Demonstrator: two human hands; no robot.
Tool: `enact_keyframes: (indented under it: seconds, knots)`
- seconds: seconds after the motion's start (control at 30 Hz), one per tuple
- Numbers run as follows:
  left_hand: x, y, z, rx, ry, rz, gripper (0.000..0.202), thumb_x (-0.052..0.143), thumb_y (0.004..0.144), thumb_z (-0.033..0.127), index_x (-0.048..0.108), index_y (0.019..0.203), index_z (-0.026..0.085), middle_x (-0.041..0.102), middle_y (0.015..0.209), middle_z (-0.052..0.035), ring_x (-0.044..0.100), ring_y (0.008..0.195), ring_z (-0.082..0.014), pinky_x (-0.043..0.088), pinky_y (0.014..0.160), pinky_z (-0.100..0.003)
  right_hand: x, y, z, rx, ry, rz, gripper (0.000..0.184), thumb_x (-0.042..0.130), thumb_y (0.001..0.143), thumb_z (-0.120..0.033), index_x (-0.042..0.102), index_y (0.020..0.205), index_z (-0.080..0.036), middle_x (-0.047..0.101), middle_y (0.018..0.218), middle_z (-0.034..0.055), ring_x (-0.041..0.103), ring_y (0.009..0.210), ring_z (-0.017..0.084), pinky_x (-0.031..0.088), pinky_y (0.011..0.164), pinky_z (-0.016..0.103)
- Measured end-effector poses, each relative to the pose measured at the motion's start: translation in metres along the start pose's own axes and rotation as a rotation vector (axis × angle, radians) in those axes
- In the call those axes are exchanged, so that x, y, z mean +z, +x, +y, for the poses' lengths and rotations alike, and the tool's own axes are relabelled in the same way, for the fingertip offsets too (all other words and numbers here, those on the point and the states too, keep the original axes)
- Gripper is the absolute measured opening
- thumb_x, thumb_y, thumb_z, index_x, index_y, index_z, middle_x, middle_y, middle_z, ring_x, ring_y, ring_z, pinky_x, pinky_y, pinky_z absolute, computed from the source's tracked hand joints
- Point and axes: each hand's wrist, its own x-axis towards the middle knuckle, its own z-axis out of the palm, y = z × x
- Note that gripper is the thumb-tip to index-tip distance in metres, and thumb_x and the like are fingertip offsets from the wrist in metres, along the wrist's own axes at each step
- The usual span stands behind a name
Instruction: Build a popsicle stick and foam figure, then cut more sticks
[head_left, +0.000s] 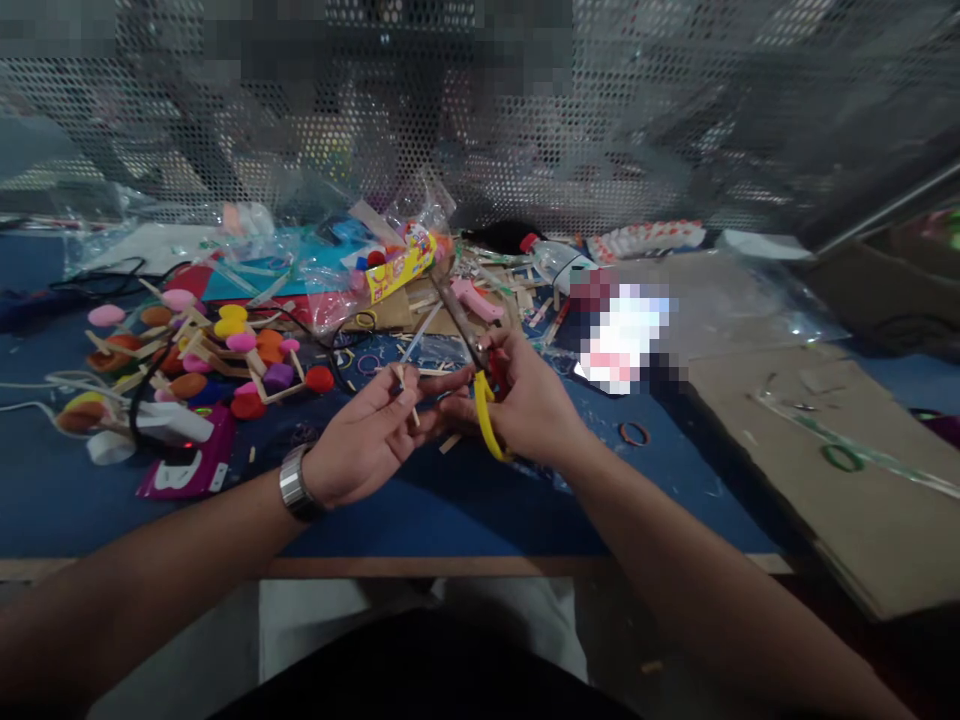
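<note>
Between the thumb and fingers of my left hand (371, 430) is a thin wooden stick (410, 398), tilted and pinched near its middle. My right hand (532, 405) is wrapped round a pair of scissors (491, 425) with yellow and red handles. Their dark blades point up and to the left, beyond my fingers and apart from the stick. Some fingertips of both hands come close together under the scissors; whether they touch I cannot tell. To the left lies a heap of painted wooden pieces (271, 345) with pink, orange and red rounded ends.
A purple packet (191, 455) lies below the heap, with cables across it. Behind my hands are a pink glue gun (478, 300), a yellow wrapper (403, 268), loose sticks and a plastic bottle (559, 262). A lit phone (622, 340) and cardboard (832, 480) lie right.
</note>
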Motion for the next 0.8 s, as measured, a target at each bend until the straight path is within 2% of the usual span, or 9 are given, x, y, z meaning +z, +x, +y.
enact_keyframes:
  seconds: [0.1, 0.27, 0.37, 0.5, 0.6, 0.7, 0.8]
  knots:
    - [-0.001, 0.002, 0.001, 0.012, 0.001, 0.024, 0.033, 0.086, 0.083, 0.028, 0.054, 0.087, 0.021, 0.072, 0.131, -0.0047, 0.073, 0.115, -0.019, 0.057, 0.096, -0.028, -0.002, 0.002, 0.002, -0.023, 0.058, 0.051, 0.071, 0.092, 0.061, -0.053, 0.041, 0.103, -0.028, 0.061, 0.087, -0.0034, 0.064, 0.072, 0.016, 0.054, 0.066, 0.032]
    - [-0.002, 0.001, 0.0, 0.02, 0.031, 0.017, 0.03, 0.086, 0.083, 0.029, 0.058, 0.089, 0.022, 0.073, 0.126, -0.0042, 0.074, 0.101, -0.0143, 0.058, 0.092, -0.026, 0.002, -0.002, 0.001, -0.053, 0.052, -0.001, 0.065, 0.09, 0.065, -0.047, 0.041, 0.102, -0.027, 0.056, 0.078, -0.0074, 0.056, 0.061, 0.012, 0.046, 0.057, 0.028]
    - [-0.003, 0.0, -0.003, 0.026, 0.033, 0.016, 0.028, 0.086, 0.083, 0.028, 0.059, 0.089, 0.021, 0.073, 0.124, -0.0045, 0.072, 0.098, -0.0127, 0.058, 0.086, -0.022, 0.007, -0.006, -0.002, -0.015, 0.094, -0.059, 0.067, 0.091, 0.064, -0.046, 0.039, 0.102, -0.028, 0.058, 0.078, -0.0071, 0.061, 0.063, 0.015, 0.05, 0.061, 0.03]
    - [-0.004, 0.001, -0.005, 0.019, 0.014, -0.011, 0.027, 0.084, 0.085, 0.026, 0.059, 0.088, 0.02, 0.073, 0.112, -0.003, 0.071, 0.093, -0.0123, 0.058, 0.079, -0.021, 0.009, -0.006, 0.0, 0.015, 0.094, -0.116, 0.07, 0.093, 0.061, -0.048, 0.038, 0.101, -0.029, 0.059, 0.081, -0.0055, 0.064, 0.067, 0.018, 0.053, 0.063, 0.033]
    - [-0.004, 0.003, -0.004, 0.009, 0.021, -0.012, 0.027, 0.084, 0.085, 0.027, 0.058, 0.09, 0.021, 0.074, 0.114, -0.0022, 0.072, 0.095, -0.0128, 0.058, 0.086, -0.024, 0.003, -0.003, 0.002, 0.013, 0.073, -0.093, 0.07, 0.093, 0.06, -0.048, 0.04, 0.102, -0.028, 0.058, 0.08, -0.0056, 0.062, 0.067, 0.017, 0.051, 0.062, 0.032]
    - [-0.005, 0.004, 0.0, -0.002, 0.034, -0.032, 0.029, 0.084, 0.086, 0.029, 0.056, 0.089, 0.02, 0.072, 0.125, -0.0034, 0.073, 0.109, -0.018, 0.056, 0.098, -0.03, -0.005, 0.001, 0.002, 0.0, 0.089, -0.057, 0.071, 0.092, 0.06, -0.049, 0.039, 0.102, -0.028, 0.059, 0.082, -0.0054, 0.063, 0.071, 0.017, 0.051, 0.064, 0.031]
    - [-0.004, 0.004, 0.002, 0.006, 0.033, -0.033, 0.028, 0.083, 0.087, 0.028, 0.056, 0.09, 0.02, 0.071, 0.131, -0.0034, 0.072, 0.116, -0.0196, 0.053, 0.101, -0.031, -0.008, 0.0, 0.001, -0.022, 0.11, -0.036, 0.068, 0.091, 0.064, -0.048, 0.038, 0.101, -0.028, 0.059, 0.083, -0.0054, 0.064, 0.074, 0.016, 0.052, 0.068, 0.031]
